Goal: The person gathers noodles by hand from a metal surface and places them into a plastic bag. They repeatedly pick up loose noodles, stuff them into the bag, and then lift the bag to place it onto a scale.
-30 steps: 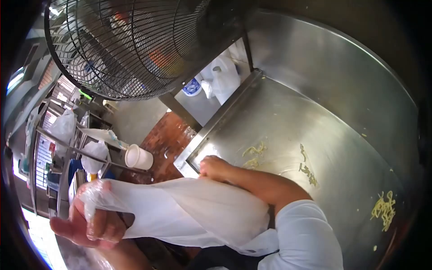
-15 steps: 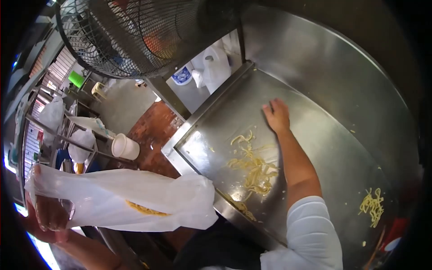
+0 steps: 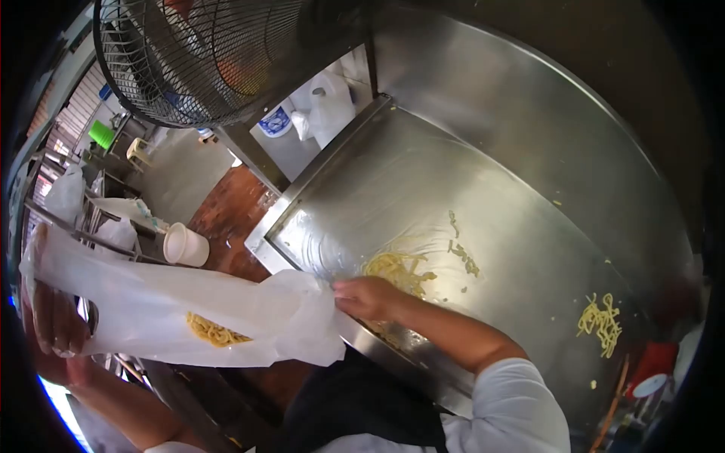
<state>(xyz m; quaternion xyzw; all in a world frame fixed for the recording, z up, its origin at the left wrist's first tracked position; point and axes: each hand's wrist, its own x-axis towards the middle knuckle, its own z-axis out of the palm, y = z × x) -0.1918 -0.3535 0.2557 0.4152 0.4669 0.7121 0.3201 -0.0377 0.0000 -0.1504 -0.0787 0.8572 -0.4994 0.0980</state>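
A translucent white plastic bag [image 3: 151, 279] stretches across the lower left, with yellow noodles [image 3: 215, 331] showing through its side. My left hand [image 3: 57, 321] grips the bag's far left end, fingers curled and partly seen through the plastic. At the bag's right end, beside the metal table's raised edge, my right hand [image 3: 366, 298] is closed with its fingertips on the plastic. Just beyond that hand lies a clump of noodles [image 3: 396, 270] on the steel table [image 3: 513, 249]. A few short noodle pieces [image 3: 463, 257] are scattered farther right.
Another small noodle pile [image 3: 600, 325] lies on the table's right side. A large caged fan [image 3: 204, 60] stands at upper left. Past the table are a white bucket [image 3: 186, 245] and a white jug [image 3: 328, 109]. A red object [image 3: 651, 370] is at lower right.
My right hand has come back from the far part of the table to the bag's right end. Noodles on the table have shifted into a tighter clump. The bag has tilted slightly.
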